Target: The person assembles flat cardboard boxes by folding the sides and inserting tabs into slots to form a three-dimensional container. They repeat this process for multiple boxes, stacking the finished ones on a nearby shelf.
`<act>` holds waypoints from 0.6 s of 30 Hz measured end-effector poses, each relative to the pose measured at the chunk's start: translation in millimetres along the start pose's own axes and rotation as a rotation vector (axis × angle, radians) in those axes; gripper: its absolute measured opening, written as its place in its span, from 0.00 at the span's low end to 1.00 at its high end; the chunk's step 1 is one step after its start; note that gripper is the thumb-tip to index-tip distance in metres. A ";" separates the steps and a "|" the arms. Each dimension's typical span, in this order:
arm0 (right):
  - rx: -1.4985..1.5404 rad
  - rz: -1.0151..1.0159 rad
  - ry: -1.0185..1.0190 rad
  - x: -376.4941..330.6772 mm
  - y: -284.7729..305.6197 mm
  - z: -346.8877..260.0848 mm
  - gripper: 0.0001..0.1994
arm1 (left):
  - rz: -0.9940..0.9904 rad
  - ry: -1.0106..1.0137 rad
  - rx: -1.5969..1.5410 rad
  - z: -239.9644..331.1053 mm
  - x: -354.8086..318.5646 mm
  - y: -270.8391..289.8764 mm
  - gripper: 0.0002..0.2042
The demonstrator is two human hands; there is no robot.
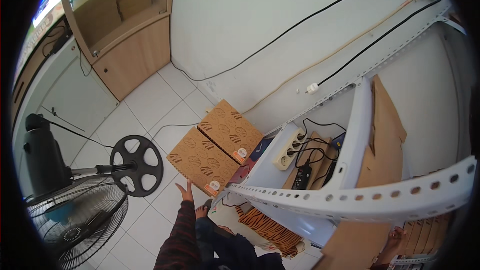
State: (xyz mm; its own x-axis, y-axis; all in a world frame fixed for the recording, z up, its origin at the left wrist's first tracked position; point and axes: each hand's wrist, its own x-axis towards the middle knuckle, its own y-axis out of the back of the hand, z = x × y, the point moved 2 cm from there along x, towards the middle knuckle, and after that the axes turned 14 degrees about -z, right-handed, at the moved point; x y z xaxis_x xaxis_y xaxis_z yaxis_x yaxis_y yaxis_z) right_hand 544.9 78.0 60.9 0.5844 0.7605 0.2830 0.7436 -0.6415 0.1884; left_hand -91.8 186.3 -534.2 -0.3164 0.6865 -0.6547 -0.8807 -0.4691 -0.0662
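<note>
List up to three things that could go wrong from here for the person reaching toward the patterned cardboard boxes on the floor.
1. The left hand only touches the edge of the nearer patterned box; lifting one-handed, it might slip.
2. The standing fan and its round base sit close by and could be knocked.
3. The perforated shelf rail juts out overhead, so rising could mean a bump.

two brown patterned cartons (202, 160) (231, 130) on floor | orange-white corner labels (212, 187)

cardboard boxes (215, 150): matt printed | shelf rail (350, 197): painted perforated metal | floor (145, 100): glossy tile
</note>
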 end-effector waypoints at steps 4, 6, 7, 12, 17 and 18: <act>-0.076 -0.046 -0.026 -11.1 -22.6 -7.2 0.19 | 0.003 0.042 -0.032 6.5 -73.7 11.6 0.49; -0.195 -0.045 -0.014 -22.0 -61.8 -22.4 0.18 | -0.041 -0.029 0.005 26.1 -111.8 14.5 0.45; -0.183 0.036 0.010 -27.8 -77.5 -28.9 0.17 | -0.069 -0.097 0.065 38.7 -132.6 17.3 0.42; -0.065 -0.042 0.050 -24.4 -91.1 -41.0 0.13 | -0.323 -0.541 -0.036 138.1 -177.2 6.0 0.26; 0.109 -0.094 0.047 -26.0 -97.8 -41.9 0.09 | -0.519 -0.859 -0.115 321.2 -286.4 -17.2 0.16; 0.146 -0.095 0.053 -25.4 -98.3 -41.1 0.09 | -0.528 -0.927 -0.057 342.9 -310.3 -23.1 0.18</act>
State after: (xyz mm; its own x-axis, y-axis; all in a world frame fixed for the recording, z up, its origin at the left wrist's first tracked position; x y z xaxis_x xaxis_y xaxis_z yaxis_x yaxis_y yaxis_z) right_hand 443.5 117.6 73.9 0.4945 0.8081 0.3201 0.8359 -0.5431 0.0794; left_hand -94.2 174.6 -71.3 -0.0653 0.9535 0.2943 -0.9744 0.0027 -0.2248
